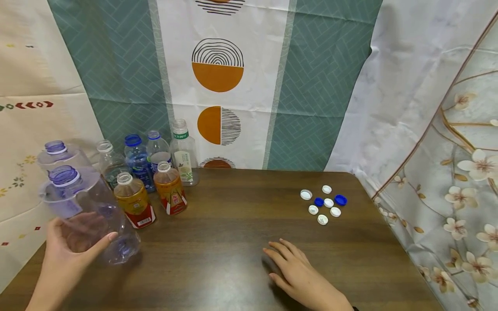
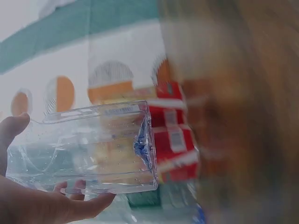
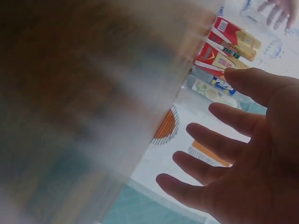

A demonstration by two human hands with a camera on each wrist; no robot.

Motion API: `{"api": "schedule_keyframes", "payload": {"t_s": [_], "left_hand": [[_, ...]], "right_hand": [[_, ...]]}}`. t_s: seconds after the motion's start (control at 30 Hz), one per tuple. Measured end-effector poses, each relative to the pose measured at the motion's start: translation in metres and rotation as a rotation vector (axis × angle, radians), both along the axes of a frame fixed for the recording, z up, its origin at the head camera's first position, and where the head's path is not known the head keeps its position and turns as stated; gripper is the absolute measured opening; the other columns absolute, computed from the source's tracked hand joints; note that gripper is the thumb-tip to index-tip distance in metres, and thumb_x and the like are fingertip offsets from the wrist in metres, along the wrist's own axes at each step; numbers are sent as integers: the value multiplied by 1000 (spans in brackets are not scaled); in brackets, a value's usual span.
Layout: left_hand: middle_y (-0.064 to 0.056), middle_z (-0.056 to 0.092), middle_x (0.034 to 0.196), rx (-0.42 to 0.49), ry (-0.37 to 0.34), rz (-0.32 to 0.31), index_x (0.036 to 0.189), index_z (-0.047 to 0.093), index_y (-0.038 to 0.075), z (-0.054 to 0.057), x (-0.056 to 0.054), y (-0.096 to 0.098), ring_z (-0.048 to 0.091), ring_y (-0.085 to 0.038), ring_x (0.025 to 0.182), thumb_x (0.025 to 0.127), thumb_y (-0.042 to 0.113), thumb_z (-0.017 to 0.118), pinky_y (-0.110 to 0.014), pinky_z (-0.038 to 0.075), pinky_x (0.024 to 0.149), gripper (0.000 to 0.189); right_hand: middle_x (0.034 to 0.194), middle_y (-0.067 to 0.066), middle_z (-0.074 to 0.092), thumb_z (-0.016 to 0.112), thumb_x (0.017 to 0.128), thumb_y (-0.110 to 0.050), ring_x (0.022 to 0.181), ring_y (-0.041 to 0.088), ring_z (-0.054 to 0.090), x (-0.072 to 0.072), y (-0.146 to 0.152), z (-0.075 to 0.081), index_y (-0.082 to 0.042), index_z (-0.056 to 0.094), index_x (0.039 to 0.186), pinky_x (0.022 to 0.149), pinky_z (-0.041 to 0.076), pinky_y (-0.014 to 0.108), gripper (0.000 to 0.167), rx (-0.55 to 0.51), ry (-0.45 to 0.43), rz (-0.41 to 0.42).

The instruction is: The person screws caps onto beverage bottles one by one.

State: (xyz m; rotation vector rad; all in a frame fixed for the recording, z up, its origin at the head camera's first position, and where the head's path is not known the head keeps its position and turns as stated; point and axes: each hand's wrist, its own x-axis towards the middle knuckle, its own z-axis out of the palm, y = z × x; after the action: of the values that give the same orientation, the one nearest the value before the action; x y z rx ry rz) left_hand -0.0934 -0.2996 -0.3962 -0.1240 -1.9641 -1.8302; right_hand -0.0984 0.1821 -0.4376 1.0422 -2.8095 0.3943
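Note:
My left hand [image 1: 68, 252] grips a large clear plastic bottle [image 1: 116, 233] with a purple-tinted, capless neck, at the left of the table. The thumb lies along its near side, and the other fingers show through the clear wall. In the left wrist view, the bottle [image 2: 88, 149] lies across the picture between thumb and fingers, its square base toward the right. Just behind it stands a similar clear bottle [image 1: 64, 154]. My right hand [image 1: 295, 272] is over the front of the table right of centre, fingers spread and holding nothing.
Two orange-and-red labelled bottles [image 1: 134, 201] stand right of the held bottle. Behind them are a blue bottle [image 1: 139, 162], a tall clear bottle [image 1: 184, 155] and other clear ones, all uncapped. Several white and blue caps [image 1: 328, 203] lie at the table's right. Patterned cloth [image 1: 319, 86] hangs behind.

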Motion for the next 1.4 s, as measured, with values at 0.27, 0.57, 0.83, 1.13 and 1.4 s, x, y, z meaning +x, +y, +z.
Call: {"api": "schedule_keyframes", "payload": {"t_s": [0.27,0.57,0.83,1.13,1.4], "left_hand": [[-3,55,129,-46,30,-146,141,34,17,23,-14,44,65,-5,108,79,-22,73,-15,53,88,83],[-5,49,141,-379,-104,-259,151,33,15,24,-56,99,55,-15,126,87,17,83,-30,50,103,81],[-7,51,143,-338,-134,-397,147,36,16,12,-93,149,49,-32,134,83,27,87,-62,40,109,82],[-2,56,143,-312,-64,-487,146,39,20,5,-111,185,55,-27,130,80,24,89,-55,46,107,83],[-1,56,142,-273,-76,-520,142,40,20,-4,-133,202,55,-26,130,80,25,90,-55,45,108,80]], "right_hand": [[140,12,58,69,98,-25,132,40,51,-6,-5,4,-9,59,138,102,47,58,44,0,27,37],[142,12,56,66,100,-28,135,41,48,-11,-13,7,-10,59,139,108,43,57,43,19,-36,35],[141,13,57,68,99,-24,133,42,49,-13,-16,8,-9,60,137,105,45,58,42,14,-6,48],[140,13,57,68,99,-25,133,42,49,-14,-18,7,-9,60,136,107,44,57,41,23,5,57],[141,13,57,68,99,-24,134,42,48,-16,-23,7,-9,60,137,105,45,58,42,21,-12,56]]}}
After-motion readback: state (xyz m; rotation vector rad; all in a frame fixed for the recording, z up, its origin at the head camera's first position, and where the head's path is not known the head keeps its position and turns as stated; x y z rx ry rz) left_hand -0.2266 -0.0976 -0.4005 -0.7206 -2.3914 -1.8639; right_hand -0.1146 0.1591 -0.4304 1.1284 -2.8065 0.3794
